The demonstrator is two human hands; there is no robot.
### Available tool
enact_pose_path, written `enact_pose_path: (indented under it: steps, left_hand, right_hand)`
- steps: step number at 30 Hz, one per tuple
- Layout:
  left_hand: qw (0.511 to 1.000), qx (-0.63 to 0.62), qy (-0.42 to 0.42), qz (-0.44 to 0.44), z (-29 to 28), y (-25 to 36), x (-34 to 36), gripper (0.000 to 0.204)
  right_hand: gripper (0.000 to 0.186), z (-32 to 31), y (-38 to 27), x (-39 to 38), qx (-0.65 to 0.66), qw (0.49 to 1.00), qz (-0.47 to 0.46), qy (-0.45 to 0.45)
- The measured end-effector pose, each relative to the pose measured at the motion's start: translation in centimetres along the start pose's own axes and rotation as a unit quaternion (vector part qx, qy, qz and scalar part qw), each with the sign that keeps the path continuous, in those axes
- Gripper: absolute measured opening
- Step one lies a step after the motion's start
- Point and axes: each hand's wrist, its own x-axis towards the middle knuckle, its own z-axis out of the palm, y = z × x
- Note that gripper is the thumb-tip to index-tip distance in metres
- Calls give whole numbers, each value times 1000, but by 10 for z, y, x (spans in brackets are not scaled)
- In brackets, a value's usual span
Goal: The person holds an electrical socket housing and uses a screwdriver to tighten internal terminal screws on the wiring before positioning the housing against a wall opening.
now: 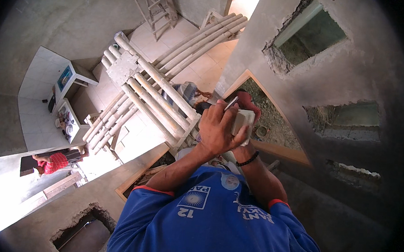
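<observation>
My left hand (215, 128) is closed with a thin silver rod (231, 103) between its fingers; its exact kind is unclear. The thumb of that hand lies against a pale, flat rectangular block (242, 121), light at its edges and greyer in the middle. Beneath it, my right hand (243, 151) supports the block from below. A black beaded bracelet (248, 158) circles the right wrist. Most of the right hand's fingers are hidden behind the block and the left hand. Both hands meet in front of my blue shirt (219, 221).
Long pale poles (161, 100) lie stacked to the left. One person (184, 93) is below, near the poles; another in red (56, 162) is far left. A wood-framed opening (277, 117) and rough wall holes (306, 35) are on the right. A wooden trestle (154, 10) stands behind.
</observation>
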Motion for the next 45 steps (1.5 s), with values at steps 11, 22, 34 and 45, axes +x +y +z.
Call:
enact_pose_path:
  steps: [11, 22, 34, 45]
  left_hand:
    - [1000, -29, -1, -1, -7, 2, 3, 47]
    - [963, -241, 68, -98, -5, -23, -13, 37]
    - [606, -626, 50, -488, -38, -57, -46, 46]
    - [483, -689, 104, -530, -45, -90, -84, 41]
  right_hand:
    - [46, 0, 4, -2, 33, 999, 32, 5]
    - [39, -4, 26, 0, 92, 994, 44, -30]
    - [21, -3, 22, -46, 69, 973, 222, 13]
    - [32, -7, 18, -82, -99, 970, 218, -29]
